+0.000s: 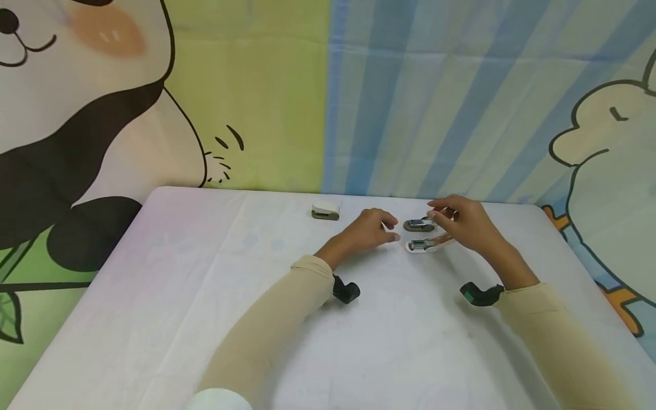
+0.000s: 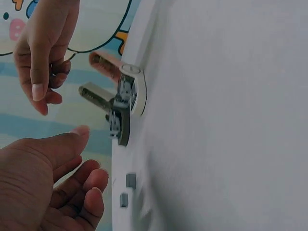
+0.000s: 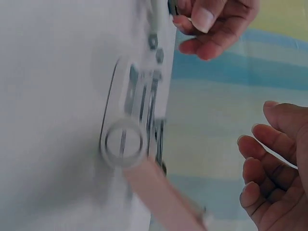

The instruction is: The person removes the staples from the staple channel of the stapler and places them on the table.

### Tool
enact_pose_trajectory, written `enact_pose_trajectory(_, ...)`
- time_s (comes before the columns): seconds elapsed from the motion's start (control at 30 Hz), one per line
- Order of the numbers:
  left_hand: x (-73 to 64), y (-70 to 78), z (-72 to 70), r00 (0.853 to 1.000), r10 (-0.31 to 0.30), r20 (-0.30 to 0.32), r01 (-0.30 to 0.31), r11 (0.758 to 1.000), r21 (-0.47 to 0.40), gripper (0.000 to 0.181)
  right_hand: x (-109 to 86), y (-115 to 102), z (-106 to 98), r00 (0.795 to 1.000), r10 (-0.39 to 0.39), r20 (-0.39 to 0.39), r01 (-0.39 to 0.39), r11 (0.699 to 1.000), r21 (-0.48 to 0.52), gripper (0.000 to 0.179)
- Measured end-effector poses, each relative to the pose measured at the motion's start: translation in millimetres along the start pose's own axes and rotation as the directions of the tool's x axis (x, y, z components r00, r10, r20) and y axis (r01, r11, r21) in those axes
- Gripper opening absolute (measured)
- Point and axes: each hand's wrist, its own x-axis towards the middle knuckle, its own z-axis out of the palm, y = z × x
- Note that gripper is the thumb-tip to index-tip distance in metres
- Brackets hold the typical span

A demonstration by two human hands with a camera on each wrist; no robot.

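Two small staplers stand side by side with their tops swung up. One has a white base [image 3: 113,96] and a pink top [image 3: 163,197]; the other has a dark grey base [image 2: 124,127] and a pale top [image 2: 95,96]. My right hand [image 1: 463,225] hovers by the raised tops, fingers loosely bent, and the wrist views show nothing in it. Left of the staplers, my left hand [image 1: 366,230] hangs over the table with relaxed, slightly curved fingers, holding nothing. Two short grey pieces, like staple strips [image 2: 131,180], lie on the table near the staplers.
A third stapler [image 1: 325,210], white above and grey below, lies lowered near the table's back edge, left of my left hand. A white cloth covers the table [image 1: 230,319]. Behind it hangs a printed curtain [image 1: 256,97] with cartoon animals.
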Motion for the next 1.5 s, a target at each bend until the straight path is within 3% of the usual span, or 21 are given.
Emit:
enact_pose_trajectory(0.17,-11.9,-14.6,-35.4,0.995,-0.030,-0.093,0.034,0.999,0.036,0.039,21.5,-20,24,0.997,0.013,0.074,-0.018,0.998,0.067,0.028)
enact_pose_trajectory(0.33,-27.5,-26.9,-66.3,0.977,-0.077,-0.198,0.090,0.994,0.055,0.042,40.4,-37,45,0.993,-0.031,0.115,0.017,0.992,0.127,0.029)
enact_pose_trajectory(0.5,-42.5,-42.6,-82.2,0.949,-0.132,-0.287,0.142,0.990,0.016,0.045,59.9,-48,73,0.986,-0.012,0.168,-0.023,0.979,0.204,0.033)
enact_pose_trajectory(0.63,-53.7,-58.2,-90.3,0.940,-0.120,-0.318,0.117,0.993,-0.031,0.052,73.3,-57,94,0.981,0.019,0.195,-0.068,0.967,0.246,0.034)
enact_pose_trajectory(0.77,-64.5,-75.9,-98.0,0.936,-0.128,-0.328,0.118,0.992,-0.051,0.060,84.0,-67,111,0.979,0.002,0.206,-0.063,0.956,0.288,0.034)
enact_pose_trajectory(0.9,-69.0,-92.2,-103.8,0.932,-0.194,-0.307,0.181,0.981,-0.072,0.065,92.6,-75,125,0.978,-0.009,0.207,-0.068,0.929,0.364,0.038)
enact_pose_trajectory(1.07,-66.4,-106.6,-101.4,0.939,-0.262,-0.223,0.239,0.963,-0.123,0.077,98.7,-76,139,0.975,0.022,0.220,-0.109,0.913,0.393,0.044)
enact_pose_trajectory(1.3,-60.4,-112.2,-92.7,0.947,-0.206,-0.247,0.197,0.978,-0.063,0.074,103.4,-78,146,0.967,0.025,0.253,-0.117,0.927,0.356,0.052)
enact_pose_trajectory(1.5,-54.8,-114.2,-85.0,0.964,-0.133,-0.229,0.146,0.988,0.041,0.034,107.5,-82,149,0.964,0.000,0.265,-0.082,0.951,0.298,0.040)
